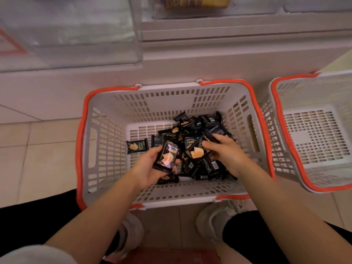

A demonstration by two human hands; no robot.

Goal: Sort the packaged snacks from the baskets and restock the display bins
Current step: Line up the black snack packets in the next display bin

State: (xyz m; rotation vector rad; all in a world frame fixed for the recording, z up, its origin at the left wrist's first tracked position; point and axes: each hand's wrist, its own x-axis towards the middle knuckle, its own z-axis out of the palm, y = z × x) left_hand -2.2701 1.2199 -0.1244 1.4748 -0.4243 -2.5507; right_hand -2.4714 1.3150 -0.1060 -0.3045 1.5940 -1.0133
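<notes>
A grey basket with an orange rim (106, 149) sits on the floor in front of me. Several black snack packets (202, 126) with a golden cracker picture lie heaped at its right side. One packet (137, 146) lies alone to the left. My left hand (150, 168) holds a black packet (167, 156) upright above the basket floor. My right hand (226, 151) reaches into the heap and grips another black packet (198, 151) between thumb and fingers.
A second grey basket with an orange rim (312, 141) stands to the right, with nothing visible in it. Clear display bins (76, 35) sit above on a white shelf unit, one holding a yellow pack (196, 2). My shoes (213, 223) are just behind the basket on the tiled floor.
</notes>
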